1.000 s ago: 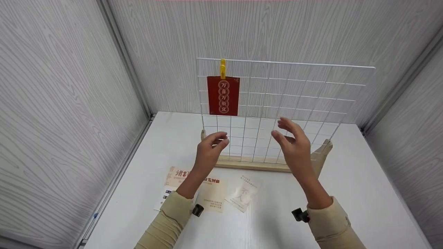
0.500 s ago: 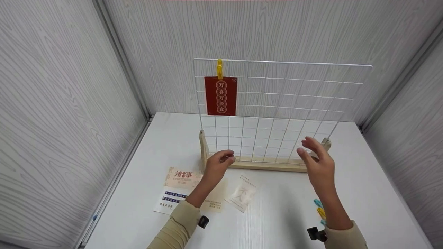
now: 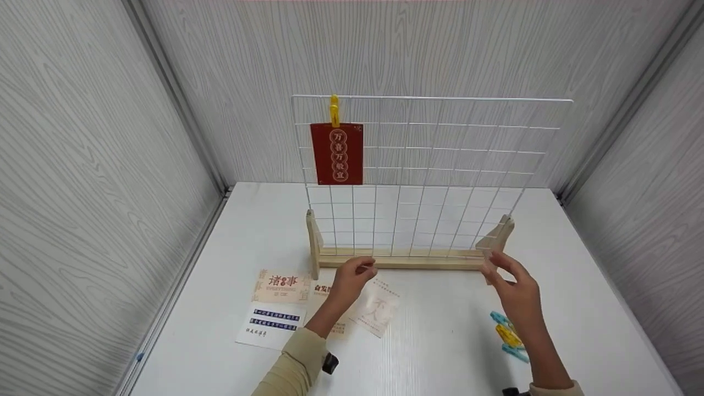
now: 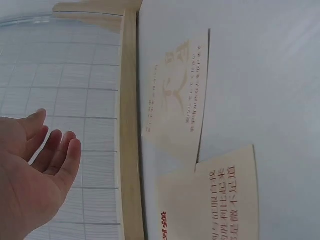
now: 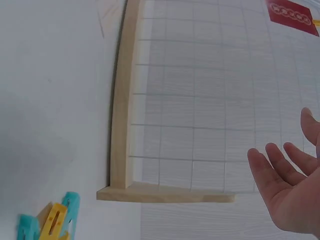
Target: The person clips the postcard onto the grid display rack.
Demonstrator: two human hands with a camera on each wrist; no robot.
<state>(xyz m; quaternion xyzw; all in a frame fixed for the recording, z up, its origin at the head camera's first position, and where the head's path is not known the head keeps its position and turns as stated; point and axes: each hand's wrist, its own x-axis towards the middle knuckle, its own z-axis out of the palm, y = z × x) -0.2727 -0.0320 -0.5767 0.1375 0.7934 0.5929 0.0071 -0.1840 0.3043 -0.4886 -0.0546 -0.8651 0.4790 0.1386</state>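
Note:
My left hand (image 3: 352, 280) hovers before the wooden base (image 3: 401, 262) of a white wire grid (image 3: 434, 148), above the paper cards, its fingers loosely bent and holding nothing. My right hand (image 3: 517, 291) hangs near the base's right foot, thumb and fingers apart and nothing between them. Close to it on the table lie yellow and teal clothespins (image 3: 509, 334), partly hidden by the wrist in the head view. On the grid's upper left hangs a red card (image 3: 339, 157), clipped by a yellow clothespin (image 3: 334, 111).
Several printed cards lie on the white table: a pinkish card (image 3: 281, 287), a white card with blue strips (image 3: 270, 325), a cream card (image 3: 335, 327) partly under the left arm, and a pale translucent card (image 3: 379, 308). Wood-grain panels (image 3: 88, 165) enclose the table.
Both hands have come down and back from the grid, the right one also moving rightward. The clothespins on the table, hidden at first, now show. The red card stays clipped.

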